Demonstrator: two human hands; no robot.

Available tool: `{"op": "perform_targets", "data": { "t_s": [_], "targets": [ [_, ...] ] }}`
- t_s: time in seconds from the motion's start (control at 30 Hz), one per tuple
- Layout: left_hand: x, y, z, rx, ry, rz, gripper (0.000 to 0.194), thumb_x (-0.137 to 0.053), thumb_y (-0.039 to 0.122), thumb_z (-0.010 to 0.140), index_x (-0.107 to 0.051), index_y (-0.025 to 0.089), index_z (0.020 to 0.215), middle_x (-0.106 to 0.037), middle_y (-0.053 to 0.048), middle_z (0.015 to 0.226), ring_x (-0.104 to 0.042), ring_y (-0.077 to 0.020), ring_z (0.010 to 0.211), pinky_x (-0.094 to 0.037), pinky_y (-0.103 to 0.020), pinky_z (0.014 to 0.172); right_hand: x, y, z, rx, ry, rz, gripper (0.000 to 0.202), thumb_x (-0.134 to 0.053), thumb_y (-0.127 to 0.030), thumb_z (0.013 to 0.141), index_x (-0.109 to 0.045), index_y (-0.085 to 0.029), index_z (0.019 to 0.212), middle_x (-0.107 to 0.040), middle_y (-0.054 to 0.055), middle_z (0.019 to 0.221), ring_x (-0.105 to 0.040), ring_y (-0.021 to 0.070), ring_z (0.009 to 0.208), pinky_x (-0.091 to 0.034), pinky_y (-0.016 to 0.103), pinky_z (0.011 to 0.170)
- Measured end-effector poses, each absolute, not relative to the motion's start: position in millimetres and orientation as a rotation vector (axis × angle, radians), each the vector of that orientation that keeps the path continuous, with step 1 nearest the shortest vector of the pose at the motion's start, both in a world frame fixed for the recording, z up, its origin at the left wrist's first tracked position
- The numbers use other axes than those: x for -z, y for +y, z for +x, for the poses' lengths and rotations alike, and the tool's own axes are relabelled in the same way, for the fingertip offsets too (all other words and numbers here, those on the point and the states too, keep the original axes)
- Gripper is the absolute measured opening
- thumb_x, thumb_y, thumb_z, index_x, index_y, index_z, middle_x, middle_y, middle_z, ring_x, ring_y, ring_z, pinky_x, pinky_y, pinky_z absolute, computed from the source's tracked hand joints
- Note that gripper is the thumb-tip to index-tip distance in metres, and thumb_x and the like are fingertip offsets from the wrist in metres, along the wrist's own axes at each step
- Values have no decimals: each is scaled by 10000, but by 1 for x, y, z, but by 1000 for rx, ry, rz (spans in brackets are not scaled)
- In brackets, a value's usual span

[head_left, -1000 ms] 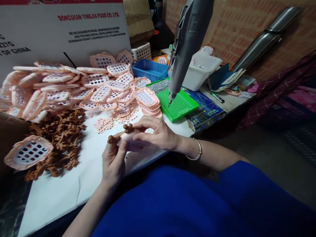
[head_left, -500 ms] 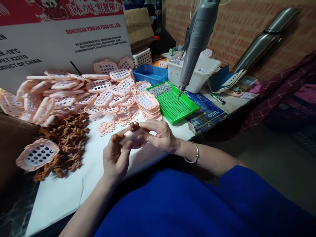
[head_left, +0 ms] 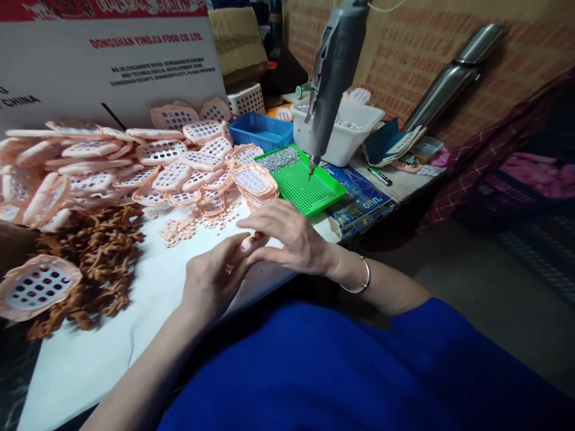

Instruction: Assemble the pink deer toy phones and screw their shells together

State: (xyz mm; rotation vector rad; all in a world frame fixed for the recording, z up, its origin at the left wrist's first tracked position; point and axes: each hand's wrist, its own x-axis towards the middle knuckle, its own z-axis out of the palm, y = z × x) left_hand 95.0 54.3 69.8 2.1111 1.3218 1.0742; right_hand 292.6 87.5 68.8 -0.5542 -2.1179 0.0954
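Observation:
My left hand is closed around a small pale pink plastic part with a brown piece at its end. Fingers hide most of this part. My right hand curls over the same part from the other side, its thumb against the near side and its fingers bent across the top. Both hands are just above the white work surface, near its front edge. Beyond them lies a scatter of tiny pink pieces and a stack of pink-rimmed perforated panels.
Pink-rimmed panels are heaped behind, with brown moulded parts at left. An electric screwdriver hangs over a green tray of screws. Behind are a blue bin, a white tub and a steel flask.
The pink part has turned in my hands, and less of its brown piece shows. My right fingers have moved over its top. The view has shifted to the right.

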Motion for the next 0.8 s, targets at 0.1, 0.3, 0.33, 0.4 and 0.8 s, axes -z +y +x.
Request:
{"op": "perform_targets", "data": {
  "t_s": [0.1, 0.3, 0.33, 0.4, 0.8],
  "targets": [
    [-72, 54, 96, -1125, 1350, 2040, 202, -732, 418, 786, -729, 242, 886, -719, -6, 688, -580, -132, 505, -450, -220, 553, -67, 87, 288, -198, -2206, -528, 243, -539, -315, 1019, -664, -107, 997, -708, 75, 918, -657, 145, 865, -527, 275, 818],
    [-77, 53, 85, -1139, 1393, 1684, 343, -835, 417, 625, -764, 244, 912, -772, -48, 879, -675, -207, 760, -507, -243, 686, -60, 89, 298, -286, -1964, -543, 194, -637, -293, 966, -668, -119, 886, -707, 43, 819, -645, 110, 777, -512, 222, 719],
    [-77, 53, 83, -1123, 1396, 1650, 317, -822, 414, 626, -769, 244, 888, -762, -36, 824, -656, -197, 716, -498, -237, 656, -60, 90, 302, -316, -1945, -565, 203, -653, -312, 955, -672, -122, 886, -707, 39, 815, -643, 107, 764, -509, 218, 702],
    [-77, 53, 80, -1099, 1399, 1617, 252, -801, 399, 626, -772, 247, 826, -723, -11, 700, -603, -171, 607, -469, -225, 577, -60, 90, 308, -387, -1962, -619, 241, -673, -360, 937, -683, -120, 922, -710, 40, 834, -638, 104, 743, -507, 217, 675],
    [-65, 57, 95, -1050, 1153, 933, 467, -917, 548, 534, -773, 174, 773, -732, -37, 692, -631, -152, 563, -549, -230, 537, -88, 82, 335, 142, -1856, -744, 237, -591, -383, 991, -710, -182, 1032, -705, 71, 1014, -655, 188, 1015, -520, 379, 927]
  ]
}}
